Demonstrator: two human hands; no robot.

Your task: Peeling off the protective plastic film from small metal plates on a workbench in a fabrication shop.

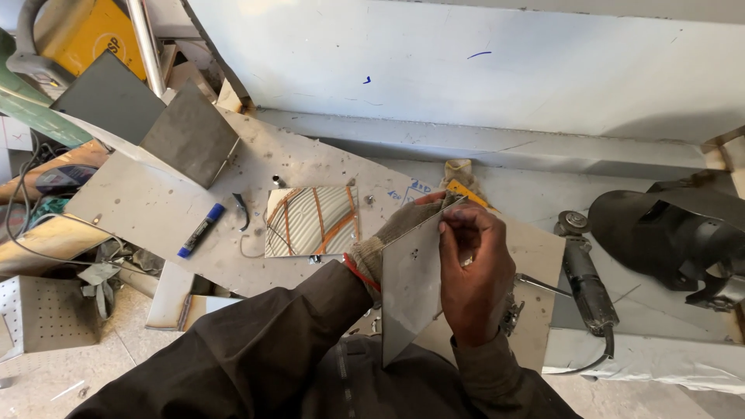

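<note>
steel sheet (409, 299) stands on edge near the workbench's (310, 167) front edge, its long axis running toward us. we see 2 hands closed on its top edge: gloved left hand (388, 237) behind, bare right hand (473, 271) nearer.

Tilted grey metal sheet (410, 291), upheld

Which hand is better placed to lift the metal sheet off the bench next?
Probably the left hand: gloved, it already grips the upright metal sheet by its upper edge. The bare right hand only pinches that top edge with its fingertips.
</note>
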